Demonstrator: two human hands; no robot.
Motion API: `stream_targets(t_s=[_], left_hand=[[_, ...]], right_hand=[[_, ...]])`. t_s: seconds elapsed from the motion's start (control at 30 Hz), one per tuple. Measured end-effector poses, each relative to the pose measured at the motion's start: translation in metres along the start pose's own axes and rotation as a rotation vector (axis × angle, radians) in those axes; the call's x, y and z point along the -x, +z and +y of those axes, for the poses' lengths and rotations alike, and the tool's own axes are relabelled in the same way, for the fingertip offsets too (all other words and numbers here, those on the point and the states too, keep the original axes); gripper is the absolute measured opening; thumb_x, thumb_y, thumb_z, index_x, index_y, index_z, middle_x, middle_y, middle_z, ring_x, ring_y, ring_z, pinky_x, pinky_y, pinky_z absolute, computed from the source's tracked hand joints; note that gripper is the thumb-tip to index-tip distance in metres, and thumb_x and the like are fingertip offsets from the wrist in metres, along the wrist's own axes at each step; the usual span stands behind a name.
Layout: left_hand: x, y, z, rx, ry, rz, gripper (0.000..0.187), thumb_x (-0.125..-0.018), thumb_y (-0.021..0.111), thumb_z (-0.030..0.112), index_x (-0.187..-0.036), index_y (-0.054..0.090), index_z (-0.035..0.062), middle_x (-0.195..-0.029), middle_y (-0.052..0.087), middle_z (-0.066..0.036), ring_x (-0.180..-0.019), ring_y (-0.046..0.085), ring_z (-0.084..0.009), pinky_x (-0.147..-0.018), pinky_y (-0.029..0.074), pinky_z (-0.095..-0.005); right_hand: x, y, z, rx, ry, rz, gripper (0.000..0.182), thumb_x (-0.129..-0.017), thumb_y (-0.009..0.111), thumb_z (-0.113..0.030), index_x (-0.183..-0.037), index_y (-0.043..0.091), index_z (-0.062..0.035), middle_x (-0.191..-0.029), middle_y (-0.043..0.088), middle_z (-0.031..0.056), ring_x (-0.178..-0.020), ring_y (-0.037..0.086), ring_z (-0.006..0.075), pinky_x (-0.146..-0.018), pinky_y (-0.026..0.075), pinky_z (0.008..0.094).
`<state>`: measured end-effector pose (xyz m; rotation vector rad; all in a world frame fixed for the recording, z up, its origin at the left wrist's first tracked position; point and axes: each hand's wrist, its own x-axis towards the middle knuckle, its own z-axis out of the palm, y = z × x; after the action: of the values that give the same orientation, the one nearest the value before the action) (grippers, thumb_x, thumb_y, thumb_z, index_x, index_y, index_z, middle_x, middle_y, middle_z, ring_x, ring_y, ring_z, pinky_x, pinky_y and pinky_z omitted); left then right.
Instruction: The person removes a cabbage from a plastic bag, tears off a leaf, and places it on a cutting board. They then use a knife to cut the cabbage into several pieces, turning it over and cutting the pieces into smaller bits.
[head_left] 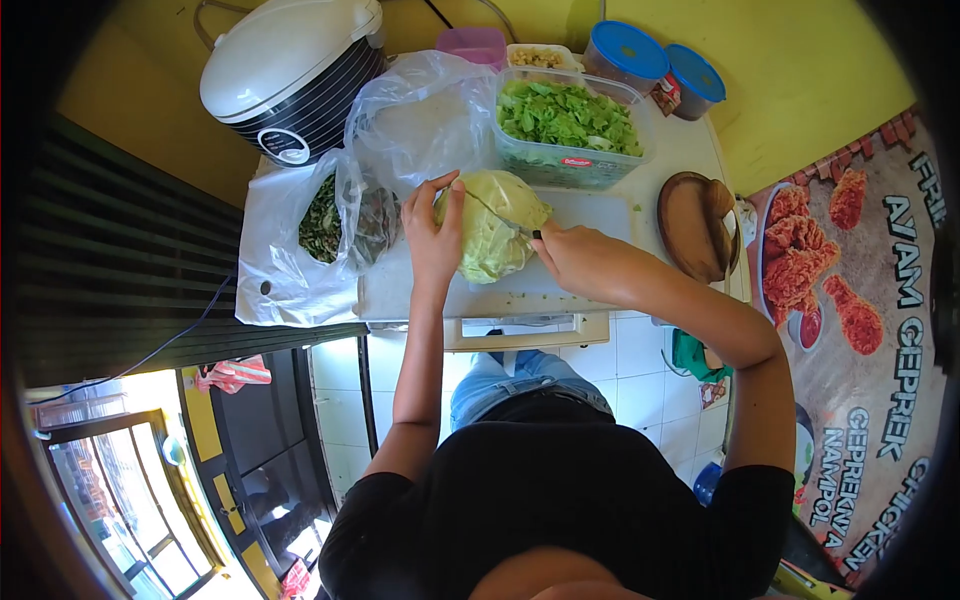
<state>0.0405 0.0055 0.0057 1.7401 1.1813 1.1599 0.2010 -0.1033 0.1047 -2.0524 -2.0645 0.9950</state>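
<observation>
Gripping knife (503, 214) by dark handle in R hand (577, 257), closed firmly round it. Holding blade slantwise across top of cabbage (490, 255), w/ tip toward L hand (435, 228). Can't tell depth of cut, if any. Resting L hand against L side of cabbage, w/ fingers up & thumb nr knife tip; can't tell whether clasping or just pressing.

Can see cabbage, pale green & round, b/w both hands on white board (590, 212), nr front edge of table (672, 145). Just behind cabbage & slightly R, can see clear tub (545, 163) piled w/ chopped green leaves (568, 112). Further back R, can see 2 round tubs (627, 55) w/ blue lids, side by side, + small red packet (665, 96) nr them. Behind clear tub, can spot white tray (571, 62) of small pale bits, too small to ID, & pink tub (470, 46) beside it.

At back L, can see rice cooker (285, 90) w/ closed lid. Nr it, can see crumpled clear bag (425, 115); in front, dark green leaves (320, 225) in plastic. R of board, can see brown bowl (682, 225); further R, fried-chicken poster (850, 380).
</observation>
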Motion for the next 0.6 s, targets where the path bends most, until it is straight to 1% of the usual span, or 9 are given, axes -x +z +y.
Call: stream_targets(t_s=[0.1,0.17,0.23,0.3,0.37,0.4,0.47,0.53,0.6], left_hand=[[0.002,-0.001,0.007,-0.013,0.026,0.016,0.024,-0.091,0.057,0.025,-0.105,0.068,0.0089,-0.105,0.063,-0.014,-0.109,0.048,-0.0327,-0.097,0.035,-0.0406],[0.001,-0.002,0.005,-0.043,0.032,0.014,0.025,-0.093,0.054,0.026,-0.104,0.067,0.0077,-0.106,0.063,-0.013,-0.11,0.048,-0.033,-0.098,0.034,-0.0418],[-0.001,-0.006,-0.017,-0.044,0.003,0.0,0.026,-0.094,0.052,0.026,-0.104,0.067,0.0075,-0.107,0.063,-0.013,-0.11,0.048,-0.0323,-0.099,0.033,-0.042],[-0.004,-0.009,-0.021,-0.049,-0.023,-0.005,0.027,-0.095,0.051,0.026,-0.104,0.067,0.0073,-0.108,0.063,-0.012,-0.111,0.048,-0.0317,-0.1,0.032,-0.0423],[0.001,-0.006,-0.019,-0.148,0.146,0.087,0.028,-0.096,0.048,0.027,-0.105,0.067,0.0079,-0.11,0.063,-0.011,-0.112,0.048,-0.0306,-0.101,0.03,-0.0419],[0.003,-0.005,-0.017,-0.152,0.136,0.09,0.028,-0.096,0.048,0.027,-0.105,0.067,0.0079,-0.11,0.063,-0.011,-0.112,0.048,-0.0306,-0.101,0.03,-0.0419],[-0.001,-0.005,-0.011,-0.194,0.174,0.102,0.03,-0.096,0.045,0.023,-0.105,0.067,0.0044,-0.105,0.065,-0.01,-0.106,0.052,-0.0269,-0.099,0.032,-0.0381],[0.0,-0.005,-0.011,-0.226,0.198,0.112,0.03,-0.096,0.046,0.023,-0.105,0.067,0.0044,-0.104,0.065,-0.01,-0.105,0.053,-0.0274,-0.098,0.033,-0.0385],[0.002,-0.005,-0.014,-0.254,0.223,0.118,0.029,-0.096,0.046,0.022,-0.104,0.068,0.0043,-0.103,0.065,-0.01,-0.104,0.053,-0.0279,-0.097,0.034,-0.0389]], right_hand=[[0.0,0.01,0.006,-0.036,0.024,0.024,0.035,-0.1,0.036,-0.027,-0.093,0.047,0.0053,-0.064,0.058,0.0264,-0.061,0.059,0.0443,-0.06,0.046,0.0521],[-0.005,0.023,0.013,-0.083,-0.006,0.07,0.032,-0.1,0.038,-0.026,-0.092,0.045,0.0045,-0.062,0.057,0.0263,-0.058,0.058,0.0449,-0.057,0.044,0.0534],[-0.012,0.041,0.014,-0.109,-0.026,0.107,0.031,-0.1,0.038,-0.026,-0.093,0.043,0.0038,-0.061,0.056,0.0261,-0.057,0.057,0.045,-0.055,0.043,0.0536],[-0.014,0.053,0.015,-0.154,-0.052,0.159,0.028,-0.1,0.039,-0.026,-0.094,0.04,0.0022,-0.059,0.055,0.0251,-0.054,0.056,0.0446,-0.051,0.042,0.053],[-0.017,0.051,0.019,-0.185,-0.063,0.15,0.028,-0.1,0.04,-0.025,-0.094,0.041,0.0023,-0.059,0.056,0.0253,-0.054,0.057,0.0446,-0.051,0.042,0.0532],[-0.015,0.051,0.02,-0.222,-0.06,0.143,0.028,-0.099,0.04,-0.025,-0.094,0.042,0.0025,-0.059,0.057,0.0256,-0.054,0.057,0.0446,-0.05,0.043,0.0534],[-0.017,0.05,0.021,-0.227,-0.053,0.122,0.028,-0.1,0.04,-0.026,-0.095,0.041,0.0021,-0.059,0.056,0.025,-0.054,0.057,0.0441,-0.05,0.042,0.0521],[-0.017,0.051,0.021,-0.236,-0.041,0.107,0.028,-0.1,0.039,-0.026,-0.096,0.04,0.0016,-0.059,0.056,0.0244,-0.054,0.056,0.0436,-0.051,0.041,0.0507],[-0.017,0.058,0.021,-0.218,-0.032,0.16,0.028,-0.101,0.039,-0.026,-0.098,0.041,0.0015,-0.059,0.056,0.0244,-0.054,0.056,0.0437,-0.051,0.041,0.0504]])
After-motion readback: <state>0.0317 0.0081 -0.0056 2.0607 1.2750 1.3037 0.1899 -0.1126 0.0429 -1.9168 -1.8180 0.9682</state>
